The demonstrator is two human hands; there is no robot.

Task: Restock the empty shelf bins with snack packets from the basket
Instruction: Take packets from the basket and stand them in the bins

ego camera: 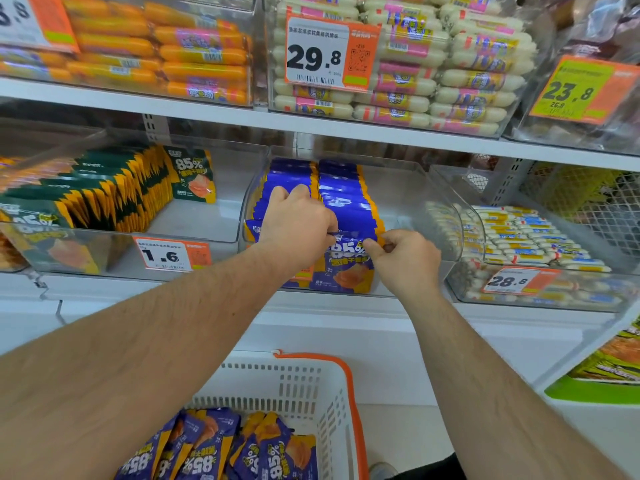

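Both hands up at the middle shelf, working in the clear plastic bin (433,188) at centre. Left hand (298,220) lies over the left row of blue-and-yellow snack packets (341,202), fingers curled down into the tops of the packets, thumb side pinching the upper edge of the front packet (346,268). Right hand (405,258) pinches that same front packet at its top right corner — thumb and forefinger closed tight on the foil, other fingers folded in. Front packet stands upright against the bin's front wall, "85%" print facing out.

Packets fill the left part of the bin in two rows, standing on edge; the right part of the bin shows bare plastic.

Below, at the bottom edge of view, a white slotted plastic basket with orange rim (311,386) holds more of the same blue packets (221,448), lying loose and jumbled.

Neighbouring bin to the left — dark green and yellow packets (114,188), with an orange price tag reading 1.6 (171,254) on its front. Shelf above carries orange sausage sticks (156,46) and white ones (450,71).
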